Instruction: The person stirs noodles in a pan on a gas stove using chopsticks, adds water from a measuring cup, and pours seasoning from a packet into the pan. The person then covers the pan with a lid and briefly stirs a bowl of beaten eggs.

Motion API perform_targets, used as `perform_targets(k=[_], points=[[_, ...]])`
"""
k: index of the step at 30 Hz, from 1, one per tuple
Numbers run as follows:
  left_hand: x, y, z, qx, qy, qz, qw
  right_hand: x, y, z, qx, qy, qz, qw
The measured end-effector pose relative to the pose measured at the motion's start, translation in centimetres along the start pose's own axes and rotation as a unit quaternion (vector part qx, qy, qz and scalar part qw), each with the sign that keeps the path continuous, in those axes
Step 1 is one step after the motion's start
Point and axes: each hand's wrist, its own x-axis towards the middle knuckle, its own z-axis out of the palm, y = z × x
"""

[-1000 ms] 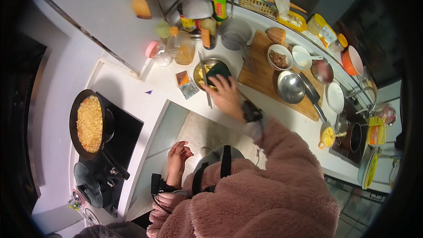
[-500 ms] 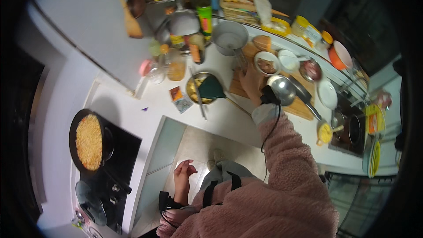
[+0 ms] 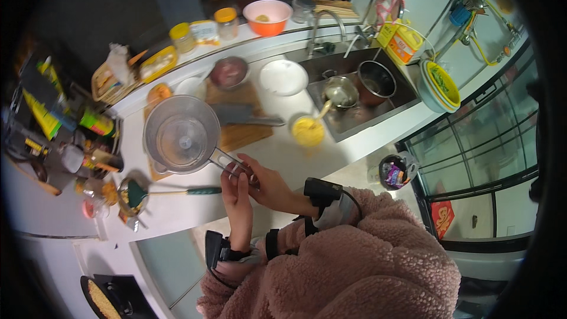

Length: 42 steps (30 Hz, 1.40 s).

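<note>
The right hand (image 3: 271, 188) is holding the gray saucepan (image 3: 182, 133) by its handle (image 3: 227, 156), likely keeping it steady above the cutting board (image 3: 245, 137). The left hand (image 3: 237, 204) is meeting the handle too; I cannot tell its grip.

Both forearms, in fuzzy pink sleeves (image 3: 354, 208), bend inward, so that the left hand (image 3: 238, 204) and the right hand (image 3: 270, 189) meet in front of the torso (image 3: 354, 260). The left stands nearly upright above its wrist, fingers lightly bent and pointing away from the body. The right slants up and leftward from its wrist, fingers curled in a grip. The two sets of fingertips overlap in view; whether they touch is unclear. Black bands (image 3: 322, 192) circle both wrists
</note>
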Motion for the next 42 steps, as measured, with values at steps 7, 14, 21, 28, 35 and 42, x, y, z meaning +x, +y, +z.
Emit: perform_targets(k=[7, 14, 21, 28, 35, 42], points=[[2.4, -2.6, 16.5, -0.007, 0.023, -0.007, 1.000, -3.4, 3.9, -19.2, -0.061, -0.120, -0.114, 0.984], [4.4, -2.7, 22.8, 0.039, -0.145, -0.060, 0.987, -7.2, 10.2, -34.5, -0.089, 0.172, -0.021, 0.981], [6.7, -4.6, 32.1, -0.020, -0.246, -0.208, 0.947, -1.6, 18.9, -51.6, -0.190, 0.245, -0.019, 0.951], [11.8, -7.9, 45.7, -0.068, -0.219, -0.243, 0.943, 10.2, 31.3, -65.6, -0.306, 0.103, -0.025, 0.946], [14.4, -7.6, 53.4, -0.071, -0.169, -0.287, 0.940, 16.7, 34.8, -67.9, -0.258, 0.075, -0.075, 0.960], [15.8, -7.9, 56.8, -0.088, -0.147, -0.294, 0.940, 19.7, 35.9, -68.3, -0.239, 0.047, -0.081, 0.967]])
